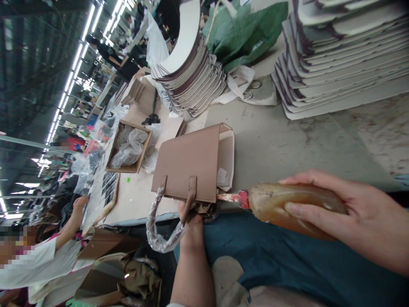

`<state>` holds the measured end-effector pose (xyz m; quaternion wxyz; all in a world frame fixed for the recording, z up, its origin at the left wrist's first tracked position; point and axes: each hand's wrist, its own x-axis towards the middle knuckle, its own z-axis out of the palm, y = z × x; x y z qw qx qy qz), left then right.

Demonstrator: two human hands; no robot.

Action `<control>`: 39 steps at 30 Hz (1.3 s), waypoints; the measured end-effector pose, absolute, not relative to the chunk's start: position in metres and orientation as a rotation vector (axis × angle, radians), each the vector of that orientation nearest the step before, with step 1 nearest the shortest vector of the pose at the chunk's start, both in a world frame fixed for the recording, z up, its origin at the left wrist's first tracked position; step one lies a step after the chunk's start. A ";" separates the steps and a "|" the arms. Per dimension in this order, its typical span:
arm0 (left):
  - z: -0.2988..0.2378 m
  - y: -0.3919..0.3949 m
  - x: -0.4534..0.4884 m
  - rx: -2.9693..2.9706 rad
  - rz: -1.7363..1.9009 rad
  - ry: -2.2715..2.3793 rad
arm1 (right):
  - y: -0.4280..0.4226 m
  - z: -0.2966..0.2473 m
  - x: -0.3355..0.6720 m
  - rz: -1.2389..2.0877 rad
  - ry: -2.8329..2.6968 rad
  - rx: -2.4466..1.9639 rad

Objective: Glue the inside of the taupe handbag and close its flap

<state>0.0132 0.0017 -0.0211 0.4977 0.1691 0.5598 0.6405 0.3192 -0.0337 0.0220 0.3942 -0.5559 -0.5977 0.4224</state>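
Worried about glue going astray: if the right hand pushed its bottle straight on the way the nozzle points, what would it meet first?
Most likely the open edge of the brown handbag, held by the left hand; the glue bottle in the right hand has its nozzle nearly there.

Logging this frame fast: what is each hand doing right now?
Left hand: closed on the brown handbag at its lower edge, by the handle.
Right hand: closed around the amber glue bottle, nozzle toward the bag.

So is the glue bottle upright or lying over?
Lying over: the glue bottle rests nearly level in the right hand, red nozzle aimed at the brown handbag.
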 end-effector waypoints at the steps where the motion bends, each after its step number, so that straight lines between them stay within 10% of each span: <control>1: -0.022 0.002 0.013 0.410 1.549 1.349 | -0.033 0.022 0.319 1.068 -1.504 -1.432; 39: -0.029 0.004 0.004 0.430 1.559 1.269 | -0.026 0.019 0.329 1.229 -1.304 -1.647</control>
